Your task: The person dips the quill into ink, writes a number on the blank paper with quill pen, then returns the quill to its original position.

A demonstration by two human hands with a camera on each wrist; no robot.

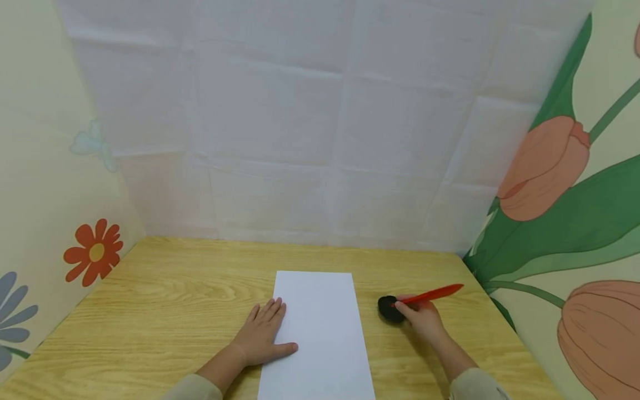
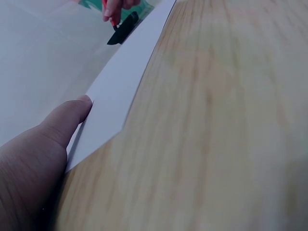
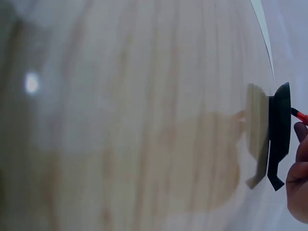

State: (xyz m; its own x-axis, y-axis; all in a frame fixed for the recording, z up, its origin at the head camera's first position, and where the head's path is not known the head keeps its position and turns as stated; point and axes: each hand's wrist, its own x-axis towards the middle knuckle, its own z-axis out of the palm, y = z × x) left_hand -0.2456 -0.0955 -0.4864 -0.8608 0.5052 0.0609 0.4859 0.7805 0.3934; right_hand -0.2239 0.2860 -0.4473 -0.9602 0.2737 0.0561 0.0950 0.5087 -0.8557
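Note:
A long white sheet of paper (image 1: 325, 333) lies on the wooden table in front of me. My left hand (image 1: 261, 338) rests flat over its left edge, fingers straight and thumb spread onto the sheet. My right hand (image 1: 426, 321) pinches a red-handled brush (image 1: 436, 294) to the right of the paper. The brush slants, its handle pointing up and right. In the right wrist view the brush's dark tip (image 3: 294, 112) is right at a small black dish (image 3: 280, 127) standing on short feet. The left wrist view shows my left thumb (image 2: 65, 120) at the paper's edge.
The wood-grain table (image 1: 165, 311) reaches back to a creased white cloth (image 1: 280, 139). Walls with painted flowers, among them a red flower (image 1: 96, 253) and a large tulip (image 1: 547, 172), stand close on the left and right.

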